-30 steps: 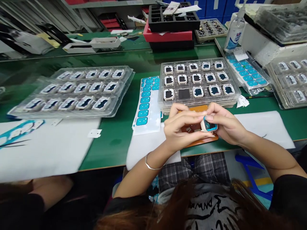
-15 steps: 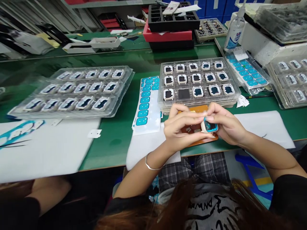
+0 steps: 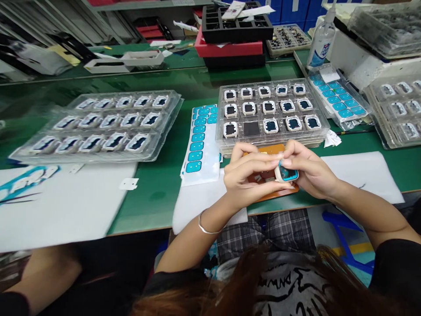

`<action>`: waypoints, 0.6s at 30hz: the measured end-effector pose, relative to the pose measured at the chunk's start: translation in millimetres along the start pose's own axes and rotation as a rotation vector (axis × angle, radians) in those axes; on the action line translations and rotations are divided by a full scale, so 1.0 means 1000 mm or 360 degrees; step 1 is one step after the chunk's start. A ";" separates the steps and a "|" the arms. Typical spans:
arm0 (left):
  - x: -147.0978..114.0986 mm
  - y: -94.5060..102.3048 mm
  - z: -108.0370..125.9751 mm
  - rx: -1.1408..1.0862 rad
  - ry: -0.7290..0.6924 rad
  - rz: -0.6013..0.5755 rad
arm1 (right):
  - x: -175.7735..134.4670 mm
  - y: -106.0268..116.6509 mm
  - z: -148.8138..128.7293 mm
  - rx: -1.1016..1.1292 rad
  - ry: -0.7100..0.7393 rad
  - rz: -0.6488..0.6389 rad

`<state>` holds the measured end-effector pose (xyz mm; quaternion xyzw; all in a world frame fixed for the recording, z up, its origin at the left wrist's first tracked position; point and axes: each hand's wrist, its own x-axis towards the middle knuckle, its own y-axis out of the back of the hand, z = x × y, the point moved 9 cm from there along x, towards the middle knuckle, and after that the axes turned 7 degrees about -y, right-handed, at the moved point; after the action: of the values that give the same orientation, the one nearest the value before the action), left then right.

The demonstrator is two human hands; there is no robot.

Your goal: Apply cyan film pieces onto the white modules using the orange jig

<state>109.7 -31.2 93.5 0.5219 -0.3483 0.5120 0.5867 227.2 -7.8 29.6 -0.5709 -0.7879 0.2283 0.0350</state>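
Both hands hold one small white watch case (image 3: 289, 172) with a blue-edged dark face, tilted toward me above the bench edge. My left hand (image 3: 246, 173) grips it from the left, fingers along its top and thumb under its lower edge. From the right, my right hand (image 3: 305, 169) pinches its upper edge, thumb lying on the face. An orange-brown block (image 3: 279, 193) lies beneath the hands, mostly covered by them. Just beyond is a clear tray (image 3: 272, 139) of white watch cases, with a dark square pocket (image 3: 251, 129) in its front row.
Sheets of blue stickers (image 3: 197, 145) lie left of the tray; a bag of blue stickers (image 3: 342, 98) is at its right. Another tray (image 3: 95, 153) of cases stands left. A pump bottle (image 3: 320, 44) stands behind. A co-worker's arm (image 3: 52, 267) is at lower left.
My hands and the watch case keep almost the same place and pose. The co-worker's arm at lower left has shifted left and down.
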 end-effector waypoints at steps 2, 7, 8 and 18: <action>0.000 0.000 0.000 0.0004 0.0004 -0.0016 | 0.000 0.000 0.000 0.0005 0.0004 -0.0010; -0.001 0.000 -0.003 -0.0064 0.0042 -0.0003 | 0.001 -0.001 -0.001 0.0028 0.0016 -0.0073; -0.003 0.000 -0.006 -0.0124 0.0080 0.0011 | 0.000 -0.002 -0.002 0.0023 0.0015 -0.0107; -0.018 -0.017 -0.041 -0.1123 0.0735 -0.0024 | -0.006 -0.015 -0.004 -0.0130 0.0058 -0.0401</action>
<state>117.0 5.6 63.6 0.1630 -0.3578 0.4604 0.7959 217.7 -15.5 40.6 -0.4725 -0.8612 0.1795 0.0543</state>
